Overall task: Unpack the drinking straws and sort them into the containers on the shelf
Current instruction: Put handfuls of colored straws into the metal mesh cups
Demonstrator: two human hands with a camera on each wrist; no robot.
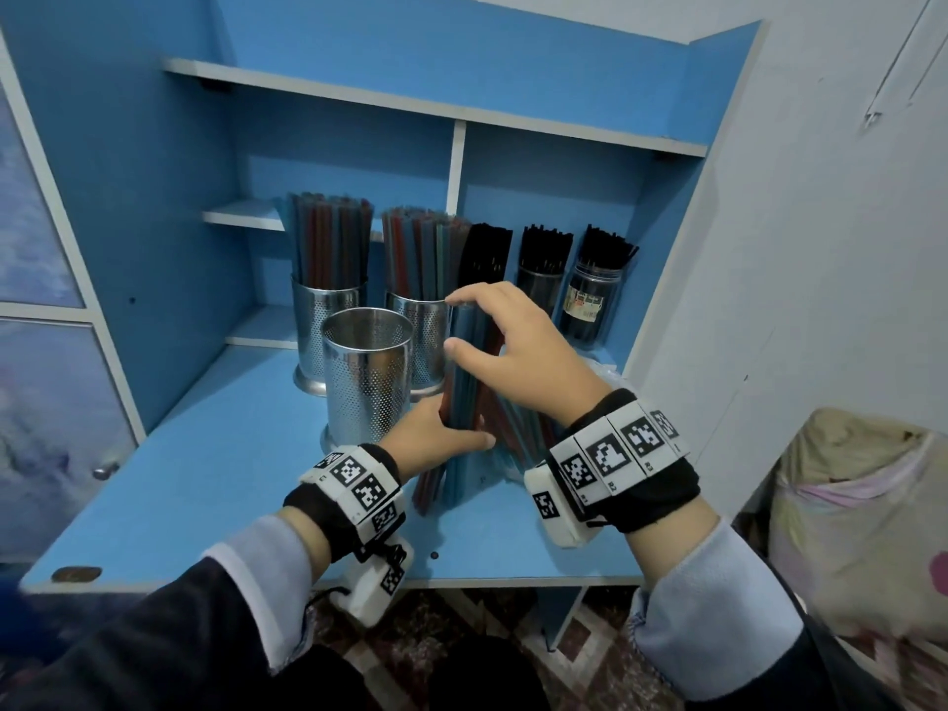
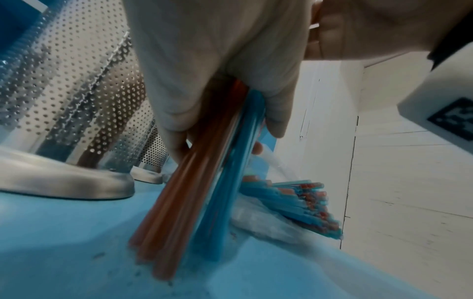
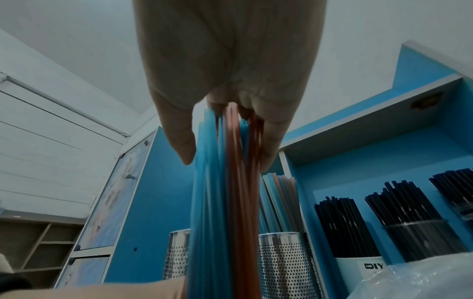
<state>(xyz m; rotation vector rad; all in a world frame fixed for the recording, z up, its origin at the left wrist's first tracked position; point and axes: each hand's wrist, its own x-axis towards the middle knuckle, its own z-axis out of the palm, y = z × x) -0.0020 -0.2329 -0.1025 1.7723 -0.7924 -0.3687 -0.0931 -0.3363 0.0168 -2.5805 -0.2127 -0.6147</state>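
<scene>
Dim cool light, wide-angle edge warping, wrist views motion-blurred

Premises appear to be a storage corner of a small drinks shop or a home stockroom; which one cannot be confirmed. Evidence: a blue laminate shelf unit (image 1: 605, 130) with a white divider, several perforated steel holders (image 1: 367, 382) and clear jars (image 1: 590, 305) stocked with bulk straws (image 1: 328, 238), white panelled walls, patterned floor tiles (image 1: 461, 623), and a stuffed sack (image 1: 862, 510) alongside.
</scene>
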